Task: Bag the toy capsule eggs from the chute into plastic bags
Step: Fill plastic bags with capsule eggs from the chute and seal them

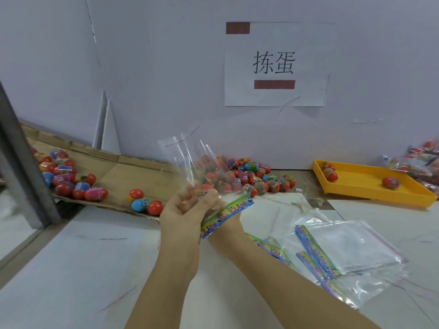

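Observation:
My left hand (183, 214) is raised over the table's middle and grips a capsule egg (202, 189) together with the lower part of a clear plastic bag (187, 160) that stands upward. The bag's colourful header strip (225, 214) hangs across my right hand (228, 224), which sits behind it and holds the bag near that strip. Toy capsule eggs (259, 179) are piled at the lower end of the cardboard chute (114, 172), and more eggs (64, 176) lie higher up it at the left.
A stack of empty bags with colourful headers (337, 248) lies at the right on the white table. A yellow tray (370, 181) holding a few eggs stands at the back right, with filled bags (418, 162) beyond it. A grey post (23, 162) rises at the left.

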`<state>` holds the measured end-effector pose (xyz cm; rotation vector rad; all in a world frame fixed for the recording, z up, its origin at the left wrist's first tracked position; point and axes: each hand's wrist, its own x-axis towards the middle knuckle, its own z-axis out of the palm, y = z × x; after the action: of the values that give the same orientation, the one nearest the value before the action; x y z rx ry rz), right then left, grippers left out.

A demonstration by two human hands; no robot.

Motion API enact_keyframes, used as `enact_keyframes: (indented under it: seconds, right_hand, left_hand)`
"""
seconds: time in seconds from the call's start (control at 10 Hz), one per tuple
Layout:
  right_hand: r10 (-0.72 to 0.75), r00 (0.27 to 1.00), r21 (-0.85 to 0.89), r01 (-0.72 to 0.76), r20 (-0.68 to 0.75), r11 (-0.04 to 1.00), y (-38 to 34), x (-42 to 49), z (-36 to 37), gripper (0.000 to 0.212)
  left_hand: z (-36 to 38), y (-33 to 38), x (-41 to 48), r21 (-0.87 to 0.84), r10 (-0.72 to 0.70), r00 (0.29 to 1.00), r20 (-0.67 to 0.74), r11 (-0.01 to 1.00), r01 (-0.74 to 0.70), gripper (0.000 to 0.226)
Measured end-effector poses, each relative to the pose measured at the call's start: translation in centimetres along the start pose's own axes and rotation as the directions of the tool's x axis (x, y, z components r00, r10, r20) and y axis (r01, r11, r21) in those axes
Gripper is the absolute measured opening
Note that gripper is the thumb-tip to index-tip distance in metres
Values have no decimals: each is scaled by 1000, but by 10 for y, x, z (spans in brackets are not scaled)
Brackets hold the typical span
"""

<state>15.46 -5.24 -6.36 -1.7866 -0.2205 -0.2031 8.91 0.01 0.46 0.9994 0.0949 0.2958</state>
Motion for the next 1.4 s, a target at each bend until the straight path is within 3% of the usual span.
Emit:
enact_keyframes:
  seconds: [0.1, 0.2, 0.3, 0.4, 0.5, 0.6, 0.7, 0.8, 0.9, 1.0, 1.2, 1.3, 1.4]
  right_hand:
    - [53, 998, -250, -57, -22, 967, -1, 4, -28, 33]
    - [88, 968, 167, -49, -236, 985, -24, 9, -63, 21]
    - [158, 953, 478, -16, -259, 878, -50, -3, -96, 22]
    - [34, 971, 591, 117, -238, 798, -66, -21, -122, 18]
    - [-199, 956, 616, 290, -215, 732, -82, -35, -140, 20]
    - [-355, 905, 439, 424, -233, 792, -93, -42, -152, 35]
    - [-426, 865, 137, 471, -266, 871, -93, -45, -153, 36]
    - [-569, 793, -242, 520, -220, 819, -88, -44, -150, 25]
    - [-668, 725, -471, 537, -167, 700, -83, -43, -146, 31]
    - [-657, 739, -454, 538, -151, 710, -84, -43, -145, 28]
    - [-623, 782, -467, 563, 35, 681, -87, -47, -147, 9]
    - [-566, 823, -434, 530, 53, 729, -86, -49, -145, 18]
    - [-581, 810, -494, 540, 84, 682, -88, -52, -143, 20]
  left_hand:
    - [-19, -11, 14, 62, 41, 999, 13, 997, -41, 55]
    - [-18, -12, 12, 131, 75, 997, 17, 988, -76, 49]
    - [-18, -15, 12, 246, 101, 992, 82, 962, -118, 43]
    - [-14, -17, 5, 368, 91, 981, 174, 918, -150, 49]
    - [-11, -21, 0, 438, 47, 970, 240, 886, -151, 56]
    - [-10, -23, -4, 470, 15, 951, 308, 867, -166, 62]
    - [-8, -24, -6, 501, -32, 928, 372, 849, -171, 70]
    - [-6, -24, -8, 497, -55, 903, 427, 848, -184, 68]
    - [-6, -23, -11, 503, -49, 883, 467, 836, -219, 68]
    - [-6, -22, -13, 506, -52, 878, 475, 833, -225, 68]
    - [-2, -20, -14, 469, -93, 888, 451, 871, -147, 55]
    - [-1, -19, -15, 464, -116, 884, 453, 877, -123, 51]
    - [1, -17, -17, 454, -150, 868, 474, 886, -95, 47]
